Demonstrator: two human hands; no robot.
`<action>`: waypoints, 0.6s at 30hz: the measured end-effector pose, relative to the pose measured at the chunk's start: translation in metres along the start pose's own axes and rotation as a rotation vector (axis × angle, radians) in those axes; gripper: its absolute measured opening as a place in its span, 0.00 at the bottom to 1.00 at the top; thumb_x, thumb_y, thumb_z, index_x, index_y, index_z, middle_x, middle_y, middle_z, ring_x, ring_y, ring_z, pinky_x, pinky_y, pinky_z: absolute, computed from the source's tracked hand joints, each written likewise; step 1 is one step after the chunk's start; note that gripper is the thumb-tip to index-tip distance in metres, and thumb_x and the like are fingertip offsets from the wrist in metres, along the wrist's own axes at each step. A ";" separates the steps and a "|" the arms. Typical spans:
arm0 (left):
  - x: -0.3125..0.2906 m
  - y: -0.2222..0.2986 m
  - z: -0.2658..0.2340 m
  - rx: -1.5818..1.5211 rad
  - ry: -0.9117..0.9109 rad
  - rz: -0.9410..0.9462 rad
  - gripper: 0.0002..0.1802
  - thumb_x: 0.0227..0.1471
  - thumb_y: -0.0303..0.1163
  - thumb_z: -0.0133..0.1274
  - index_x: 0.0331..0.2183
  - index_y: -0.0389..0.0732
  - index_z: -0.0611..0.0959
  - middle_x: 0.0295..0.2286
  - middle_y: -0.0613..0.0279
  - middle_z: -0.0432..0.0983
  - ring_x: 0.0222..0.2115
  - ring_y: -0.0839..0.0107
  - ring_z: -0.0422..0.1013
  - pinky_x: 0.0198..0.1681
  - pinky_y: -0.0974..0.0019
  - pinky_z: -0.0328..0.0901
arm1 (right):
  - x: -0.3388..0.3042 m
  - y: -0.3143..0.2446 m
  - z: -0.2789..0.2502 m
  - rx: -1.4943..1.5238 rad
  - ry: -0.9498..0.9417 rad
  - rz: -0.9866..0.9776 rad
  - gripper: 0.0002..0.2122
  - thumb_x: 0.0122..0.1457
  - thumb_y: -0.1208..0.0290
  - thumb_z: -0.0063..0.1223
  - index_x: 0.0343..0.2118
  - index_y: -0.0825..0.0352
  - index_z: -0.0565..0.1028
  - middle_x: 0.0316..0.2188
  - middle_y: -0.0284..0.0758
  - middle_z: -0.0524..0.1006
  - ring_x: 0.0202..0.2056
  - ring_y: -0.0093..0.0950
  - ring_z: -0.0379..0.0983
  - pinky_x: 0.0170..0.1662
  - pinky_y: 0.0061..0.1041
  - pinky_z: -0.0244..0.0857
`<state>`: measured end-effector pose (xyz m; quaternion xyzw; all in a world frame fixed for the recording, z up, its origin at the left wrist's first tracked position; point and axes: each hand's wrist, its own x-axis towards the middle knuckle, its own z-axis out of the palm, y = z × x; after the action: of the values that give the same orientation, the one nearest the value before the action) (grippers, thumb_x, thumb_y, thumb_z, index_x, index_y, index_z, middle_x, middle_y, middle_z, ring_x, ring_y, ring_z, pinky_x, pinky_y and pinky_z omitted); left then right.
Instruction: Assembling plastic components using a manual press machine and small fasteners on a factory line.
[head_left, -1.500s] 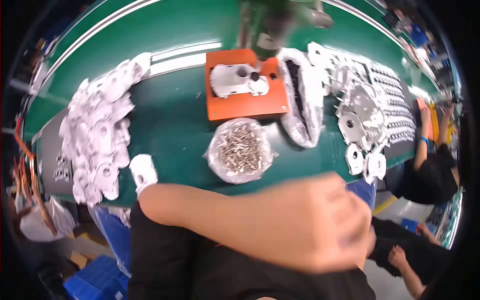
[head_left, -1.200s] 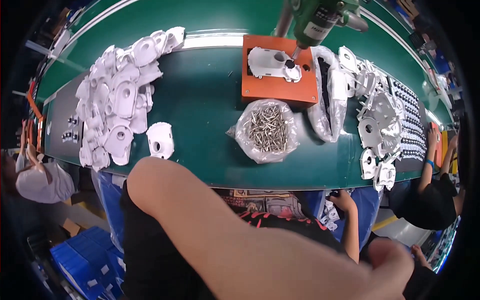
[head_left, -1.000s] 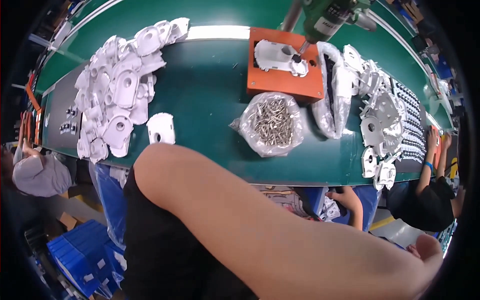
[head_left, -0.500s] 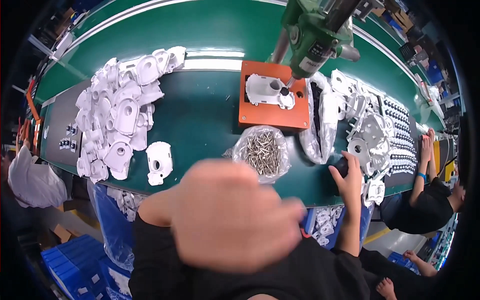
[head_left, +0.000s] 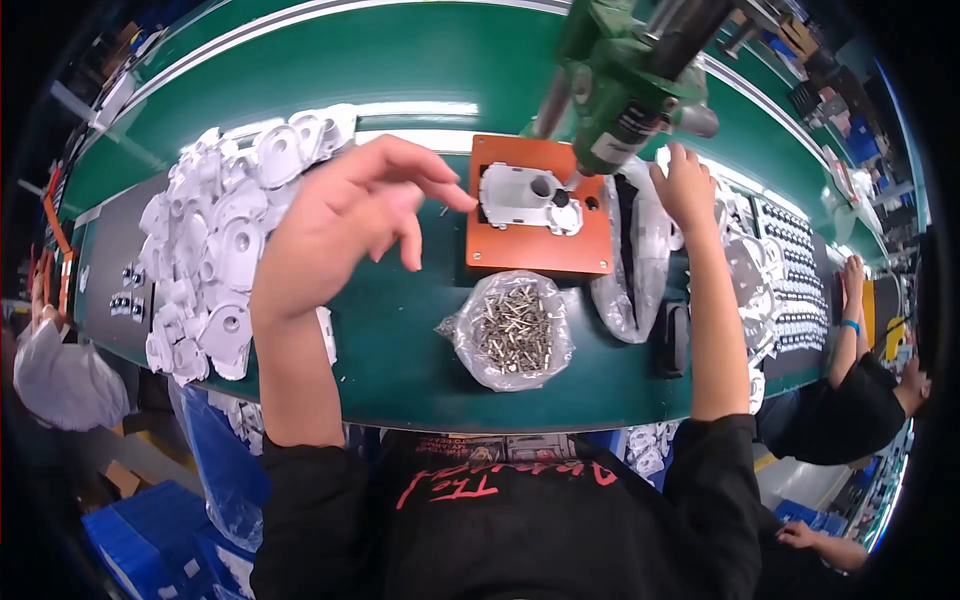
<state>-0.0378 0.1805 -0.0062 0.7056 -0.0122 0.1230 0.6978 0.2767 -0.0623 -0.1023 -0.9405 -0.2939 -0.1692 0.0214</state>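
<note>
My left hand (head_left: 350,215) hovers between the white heap and the orange fixture (head_left: 500,250), fingers spread, holding nothing; its fingertips are close to the fixture's left edge. A white plastic housing (head_left: 515,195) lies in the fixture, under the tip of a green press-like machine (head_left: 615,115). My right hand (head_left: 688,190) reaches up past the machine's right side, over the clear bag and white parts. Its fingers look apart, and nothing shows in them. A black oblong object (head_left: 675,340) lies on the bench below my right forearm. Small metal screws (head_left: 515,330) fill an open clear bag in front of the fixture.
White plastic housings (head_left: 235,240) are heaped at the left, and more (head_left: 745,290) at the right. Small black-and-white parts stand in rows (head_left: 795,270) on the far right. A clear bag (head_left: 640,270) with dark contents lies beside the fixture. A co-worker's arm (head_left: 848,320) is at the right.
My left hand has moved up and forward from near the camera to beside the fixture. My right hand has left the black object and reached forward to the machine's right side.
</note>
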 end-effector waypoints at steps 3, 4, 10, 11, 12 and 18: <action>-0.028 -0.020 -0.014 0.339 0.150 -0.165 0.12 0.52 0.30 0.48 0.39 0.35 0.74 0.32 0.57 0.76 0.20 0.76 0.67 0.26 0.74 0.63 | 0.037 0.027 0.057 0.017 -0.304 0.146 0.20 0.51 0.56 0.48 0.45 0.61 0.67 0.40 0.50 0.73 0.40 0.52 0.72 0.41 0.48 0.66; -0.043 -0.031 -0.022 0.570 0.265 -0.295 0.12 0.51 0.30 0.50 0.38 0.36 0.74 0.31 0.57 0.75 0.21 0.74 0.67 0.28 0.72 0.64 | 0.041 0.036 0.068 0.022 -0.309 0.200 0.19 0.51 0.59 0.47 0.47 0.58 0.66 0.41 0.51 0.73 0.41 0.51 0.72 0.43 0.48 0.65; -0.155 -0.079 -0.011 1.242 0.621 -0.338 0.28 0.41 0.35 0.61 0.44 0.37 0.71 0.46 0.47 0.64 0.46 0.51 0.62 0.48 0.55 0.57 | 0.052 0.071 0.084 -0.020 -0.302 0.265 0.25 0.53 0.61 0.43 0.56 0.56 0.59 0.53 0.52 0.61 0.48 0.55 0.65 0.50 0.47 0.61; -0.161 -0.086 -0.004 1.240 0.633 -0.347 0.28 0.41 0.35 0.61 0.44 0.37 0.71 0.46 0.47 0.64 0.46 0.51 0.62 0.48 0.55 0.57 | 0.052 0.071 0.081 0.057 -0.215 0.290 0.24 0.54 0.62 0.44 0.55 0.57 0.60 0.52 0.52 0.62 0.48 0.53 0.66 0.49 0.45 0.61; -0.164 -0.092 0.005 1.222 0.647 -0.357 0.29 0.40 0.34 0.62 0.45 0.37 0.71 0.48 0.46 0.61 0.47 0.49 0.60 0.49 0.53 0.57 | 0.047 0.060 0.065 0.134 -0.129 0.317 0.23 0.55 0.62 0.44 0.55 0.59 0.61 0.51 0.51 0.64 0.47 0.50 0.67 0.49 0.43 0.61; -0.160 -0.114 0.017 1.102 0.717 -0.258 0.28 0.39 0.27 0.60 0.45 0.37 0.70 0.51 0.47 0.58 0.48 0.51 0.60 0.49 0.53 0.57 | -0.010 0.025 -0.033 0.788 0.324 0.100 0.14 0.56 0.68 0.50 0.42 0.72 0.71 0.39 0.39 0.75 0.38 0.24 0.70 0.44 0.21 0.62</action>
<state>-0.1684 0.1421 -0.1484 0.8699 0.3697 0.2538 0.2055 0.2728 -0.0928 -0.0735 -0.8349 -0.2829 -0.1883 0.4329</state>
